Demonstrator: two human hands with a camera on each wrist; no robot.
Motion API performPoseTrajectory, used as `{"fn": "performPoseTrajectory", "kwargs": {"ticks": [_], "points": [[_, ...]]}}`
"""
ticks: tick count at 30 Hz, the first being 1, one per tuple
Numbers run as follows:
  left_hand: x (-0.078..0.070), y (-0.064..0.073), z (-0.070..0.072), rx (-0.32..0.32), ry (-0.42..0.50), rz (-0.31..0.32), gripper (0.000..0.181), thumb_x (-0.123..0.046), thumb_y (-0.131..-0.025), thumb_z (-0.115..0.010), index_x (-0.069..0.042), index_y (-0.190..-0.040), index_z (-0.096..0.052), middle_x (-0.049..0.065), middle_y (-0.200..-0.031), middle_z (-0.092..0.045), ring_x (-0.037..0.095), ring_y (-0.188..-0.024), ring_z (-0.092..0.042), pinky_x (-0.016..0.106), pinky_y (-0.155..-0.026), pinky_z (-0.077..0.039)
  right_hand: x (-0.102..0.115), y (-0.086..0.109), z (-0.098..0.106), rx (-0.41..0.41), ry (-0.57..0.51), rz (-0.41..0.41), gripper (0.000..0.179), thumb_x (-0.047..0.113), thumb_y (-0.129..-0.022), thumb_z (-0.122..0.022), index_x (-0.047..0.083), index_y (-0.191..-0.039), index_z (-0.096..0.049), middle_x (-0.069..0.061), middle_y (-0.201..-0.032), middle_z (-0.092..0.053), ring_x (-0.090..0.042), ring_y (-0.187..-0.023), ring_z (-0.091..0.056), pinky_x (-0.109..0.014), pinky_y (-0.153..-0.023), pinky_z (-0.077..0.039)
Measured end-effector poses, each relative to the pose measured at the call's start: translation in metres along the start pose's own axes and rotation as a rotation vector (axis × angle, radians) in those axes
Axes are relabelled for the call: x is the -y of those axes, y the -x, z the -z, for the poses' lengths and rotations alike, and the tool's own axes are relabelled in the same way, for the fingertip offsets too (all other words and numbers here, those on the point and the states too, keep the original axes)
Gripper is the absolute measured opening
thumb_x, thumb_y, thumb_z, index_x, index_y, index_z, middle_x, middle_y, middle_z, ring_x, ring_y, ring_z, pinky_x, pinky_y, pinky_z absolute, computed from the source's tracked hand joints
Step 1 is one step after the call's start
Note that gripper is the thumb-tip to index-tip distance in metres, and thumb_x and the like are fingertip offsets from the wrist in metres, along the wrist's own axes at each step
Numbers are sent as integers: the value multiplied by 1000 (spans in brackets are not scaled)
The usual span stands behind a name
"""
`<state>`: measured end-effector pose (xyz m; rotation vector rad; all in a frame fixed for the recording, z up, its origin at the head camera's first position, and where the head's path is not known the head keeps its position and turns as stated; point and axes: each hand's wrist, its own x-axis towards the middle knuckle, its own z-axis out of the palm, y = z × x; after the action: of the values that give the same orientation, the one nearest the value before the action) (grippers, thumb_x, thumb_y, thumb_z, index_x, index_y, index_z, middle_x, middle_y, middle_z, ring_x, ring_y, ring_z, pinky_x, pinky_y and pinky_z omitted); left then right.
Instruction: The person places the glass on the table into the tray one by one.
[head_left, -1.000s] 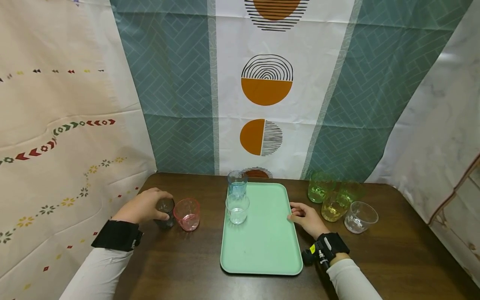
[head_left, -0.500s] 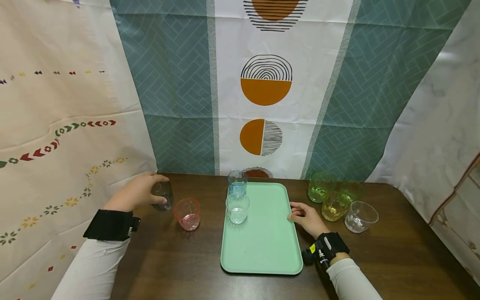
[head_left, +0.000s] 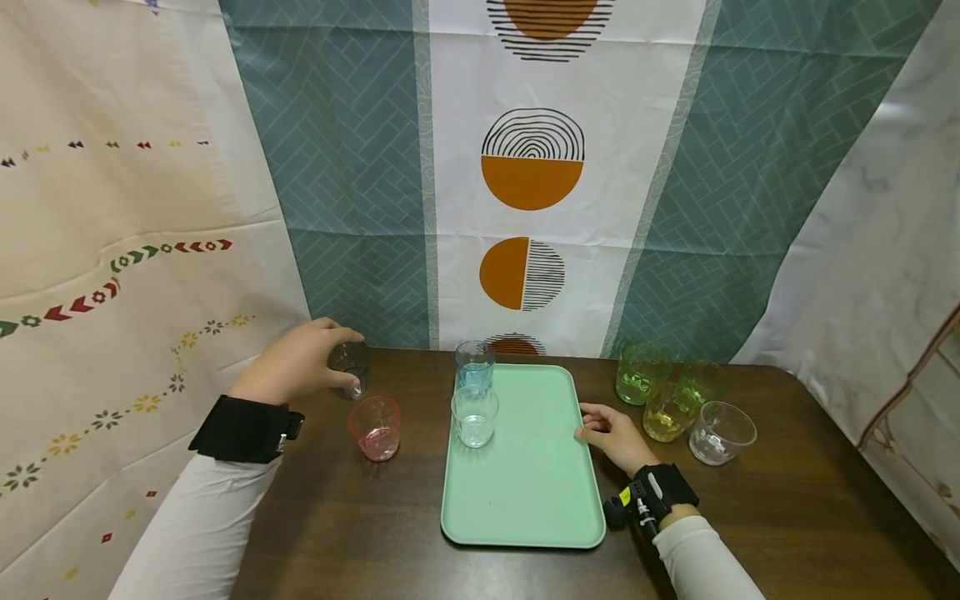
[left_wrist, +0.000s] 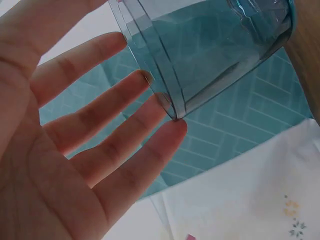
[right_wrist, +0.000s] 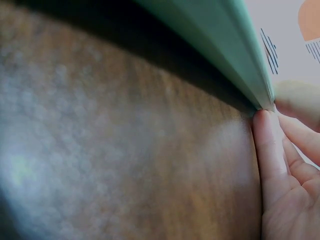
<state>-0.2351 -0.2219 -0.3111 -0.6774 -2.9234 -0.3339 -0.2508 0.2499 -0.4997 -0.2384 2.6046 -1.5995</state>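
At the back left, my left hand [head_left: 300, 358] holds a dark grey see-through cup [head_left: 350, 367] by its upper part, thumb on the near side. In the left wrist view the fingertips [left_wrist: 172, 132] touch the rim of that cup [left_wrist: 210, 55]. A pink-red clear cup [head_left: 375, 429] stands just in front of it. My right hand [head_left: 615, 437] grips the right edge of a light green tray [head_left: 525, 483]; in the right wrist view its fingers meet the tray's rim [right_wrist: 250, 75]. On the tray's left side stand a blue cup [head_left: 474, 367] and a colourless cup [head_left: 475, 419].
Right of the tray stand green cups [head_left: 637, 379], a yellow cup [head_left: 666, 417] and a colourless cup [head_left: 718, 437], close together. The brown table [head_left: 345, 533] ends at the hanging cloths [head_left: 360, 250] behind and at the left.
My left hand carried the grey cup from left of the pink-red cup towards the table's back, then rightward to behind it. My right hand and the tray stayed in place.
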Motion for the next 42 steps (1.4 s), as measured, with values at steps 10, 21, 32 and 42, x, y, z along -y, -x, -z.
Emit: {"fn": "performPoseTrajectory", "kwargs": {"ticks": [10, 21, 32, 42], "points": [[-35, -13, 5, 38, 37, -50, 62, -31, -73, -81, -7, -127, -61, 22, -121, -58, 38, -108, -56, 52, -86, -52, 1, 0, -2, -2, 0, 0, 52, 16, -89, -67, 0, -136, -49, -20, -114, -57, -26, -98, -56, -41, -84, -50], [-63, -12, -9, 48, 58, -93, 62, -32, -72, -82, -8, -126, -61, 16, -118, -60, 32, -105, -57, 45, -85, -54, 1, 0, -2, 8, -15, 6, 53, 17, -89, -67, -1, -136, -48, -20, -113, -57, -26, -98, -56, -40, -84, -51], [-86, -10, -25, 54, 86, -152, 60, -31, -70, -84, -11, -123, -64, 10, -114, -61, 24, -98, -56, 39, -83, -55, -3, -3, -1, 14, -5, -10, 54, 15, -90, -66, -1, -137, -47, -20, -115, -57, -27, -99, -56, -42, -85, -50], [-108, -7, -32, 25, 50, -288, 61, -33, -67, -85, -8, -119, -66, 10, -109, -62, 25, -96, -55, 37, -82, -55, -2, -1, 1, 9, 57, 1, 54, 19, -91, -65, 1, -138, -47, -18, -114, -57, -27, -100, -56, -42, -85, -51]]}}
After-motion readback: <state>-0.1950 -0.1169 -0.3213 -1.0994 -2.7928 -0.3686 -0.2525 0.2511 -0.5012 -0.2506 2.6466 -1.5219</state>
